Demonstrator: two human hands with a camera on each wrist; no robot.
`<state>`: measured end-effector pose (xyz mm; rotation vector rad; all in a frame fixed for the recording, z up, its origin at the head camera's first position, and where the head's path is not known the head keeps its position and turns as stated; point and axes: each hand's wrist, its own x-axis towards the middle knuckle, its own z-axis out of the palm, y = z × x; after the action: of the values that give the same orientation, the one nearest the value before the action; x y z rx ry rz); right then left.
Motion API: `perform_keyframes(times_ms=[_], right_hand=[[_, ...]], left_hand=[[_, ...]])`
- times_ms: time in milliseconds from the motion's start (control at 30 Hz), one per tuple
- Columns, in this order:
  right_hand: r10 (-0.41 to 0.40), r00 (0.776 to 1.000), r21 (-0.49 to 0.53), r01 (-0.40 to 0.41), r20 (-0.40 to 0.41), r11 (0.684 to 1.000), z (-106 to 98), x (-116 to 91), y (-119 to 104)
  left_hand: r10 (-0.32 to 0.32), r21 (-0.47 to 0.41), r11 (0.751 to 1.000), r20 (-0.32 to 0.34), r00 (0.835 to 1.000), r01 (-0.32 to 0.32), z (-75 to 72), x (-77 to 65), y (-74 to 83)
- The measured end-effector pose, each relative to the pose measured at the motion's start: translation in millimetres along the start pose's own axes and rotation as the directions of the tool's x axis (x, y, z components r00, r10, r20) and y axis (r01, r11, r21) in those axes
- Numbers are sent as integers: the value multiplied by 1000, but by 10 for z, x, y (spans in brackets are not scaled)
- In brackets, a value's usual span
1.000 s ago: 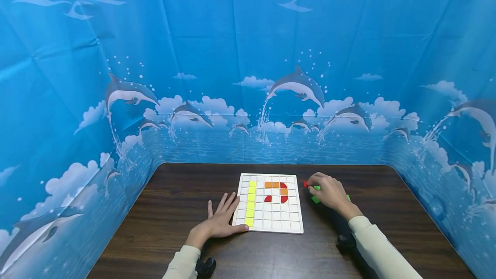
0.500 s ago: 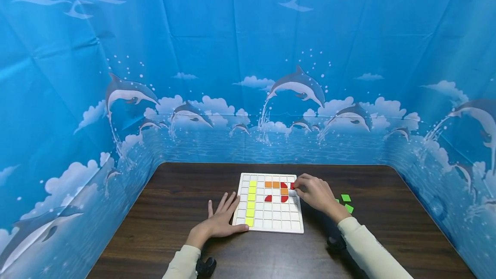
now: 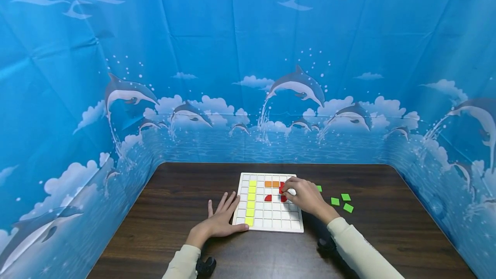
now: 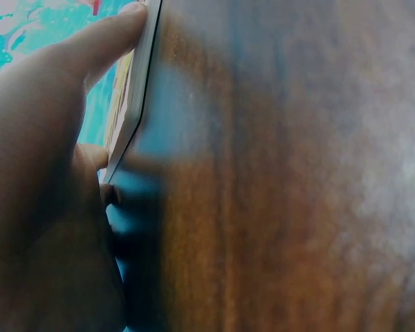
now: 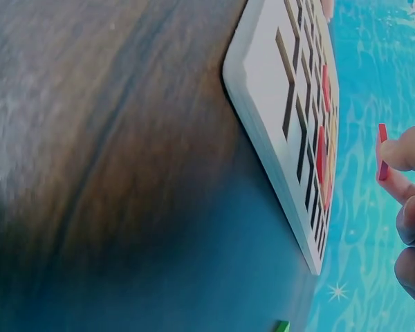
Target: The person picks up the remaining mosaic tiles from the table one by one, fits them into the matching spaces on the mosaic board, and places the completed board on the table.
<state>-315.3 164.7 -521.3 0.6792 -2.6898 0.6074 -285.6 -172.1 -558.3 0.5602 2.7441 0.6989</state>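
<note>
A white grid board lies on the table, with a column of yellow tiles on its left side. Orange tiles sit in an upper row, and a red quarter-round tile lies below them. My left hand is spread at the board's left side, its thumb touching the lower left corner. Over the right part of the board, my right hand pinches a small red tile between thumb and finger, held above the surface in the right wrist view. My fingers partly hide the tiles below them.
Several green tiles lie loose on the dark wooden table to the right of the board. A blue curtain printed with dolphins surrounds the table's back and sides.
My right hand has carried the red tile leftward from beside the green tiles to above the board, uncovering more green tiles. My left hand has stayed in place.
</note>
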Motion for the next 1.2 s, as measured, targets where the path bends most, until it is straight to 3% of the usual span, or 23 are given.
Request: perform_keyframes(times_ms=[267, 433, 633, 867, 1200], right_hand=[[-21, 1000, 12, 21, 9, 1000, 95, 34, -55], [-10, 998, 7, 10, 55, 1000, 174, 57, -74], [-19, 995, -1, 19, 100, 1000, 255, 74, -89], [-41, 992, -37, 46, 117, 998, 262, 76, -119], [-89, 985, -97, 104, 146, 990, 252, 77, -165]], left_hand=[[24, 15, 1000, -34, 999, -23, 70, 24, -71], [27, -25, 999, -13, 1000, -28, -4, -23, -2], [36, -12, 999, -15, 999, -36, -5, -57, 29], [10, -11, 1000, 6, 1000, -10, -85, -73, 103], [33, -40, 999, -1, 999, -33, -47, -78, 56]])
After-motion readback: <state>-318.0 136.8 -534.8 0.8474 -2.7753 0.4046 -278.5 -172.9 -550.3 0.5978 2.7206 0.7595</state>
